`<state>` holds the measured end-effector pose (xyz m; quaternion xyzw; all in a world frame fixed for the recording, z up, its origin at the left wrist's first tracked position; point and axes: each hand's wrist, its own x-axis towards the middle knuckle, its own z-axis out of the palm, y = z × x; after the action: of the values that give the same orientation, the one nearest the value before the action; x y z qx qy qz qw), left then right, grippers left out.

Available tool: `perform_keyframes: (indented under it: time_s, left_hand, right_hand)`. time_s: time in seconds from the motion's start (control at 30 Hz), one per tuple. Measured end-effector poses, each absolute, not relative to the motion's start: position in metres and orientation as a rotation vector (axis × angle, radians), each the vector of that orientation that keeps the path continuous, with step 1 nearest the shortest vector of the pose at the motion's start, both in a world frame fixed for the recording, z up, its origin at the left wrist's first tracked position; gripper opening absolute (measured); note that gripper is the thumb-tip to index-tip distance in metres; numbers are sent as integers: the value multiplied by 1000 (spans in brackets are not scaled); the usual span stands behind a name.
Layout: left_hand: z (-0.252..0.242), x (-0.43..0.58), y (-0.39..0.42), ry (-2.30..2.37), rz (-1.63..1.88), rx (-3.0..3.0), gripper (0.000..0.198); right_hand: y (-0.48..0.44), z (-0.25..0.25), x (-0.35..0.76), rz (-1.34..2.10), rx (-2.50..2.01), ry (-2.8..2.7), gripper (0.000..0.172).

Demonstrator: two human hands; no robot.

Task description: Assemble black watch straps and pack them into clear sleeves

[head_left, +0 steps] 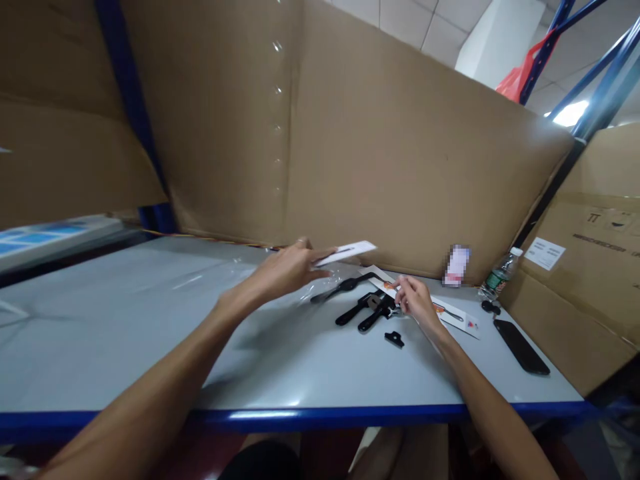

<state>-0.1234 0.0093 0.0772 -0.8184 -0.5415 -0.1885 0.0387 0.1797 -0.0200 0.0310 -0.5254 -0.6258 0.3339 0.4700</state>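
Observation:
My left hand (pixel 293 270) is closed on a flat white card (pixel 353 252), pinched between thumb and fingers above the table. Over a cluster of black tools, my right hand (pixel 415 300) has its fingers curled together; whatever they hold is too small or hidden to make out. Below it lie black-handled tools that look like spokeshaves, one with a long curved handle (pixel 345 287) and others with shorter handles (pixel 375 320). A small black part (pixel 395 339) lies in front of them. Printed white cards (pixel 463 321) lie partly under my right hand and wrist.
Clear plastic wrapping (pixel 320 283) lies behind the tools on the grey table (pixel 125 333). At the right are a water bottle (pixel 500 273), small black round items (pixel 491 307) and a black phone (pixel 521 347). Tall cardboard (pixel 375 147) walls off the back; a cardboard box (pixel 590 267) borders the right.

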Motion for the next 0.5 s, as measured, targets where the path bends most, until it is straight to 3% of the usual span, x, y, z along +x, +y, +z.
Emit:
perform_keyframes:
  time_s: [0.07,0.17,0.5]
  left_hand:
    - [74,-107,0,-1431,-666,-2705,59]
    - [67,-89,-8,-1187,-714,-2845,56]
    - [46,-82,2,-1116,-574,-2805,56]
  right_hand:
    - [-25,36,176,1162,-1233,-1416,54]
    - [-32,43,173,1411,-1153,-1319,47]
    - [-28,41,185,1339,-1144,-1273,38]
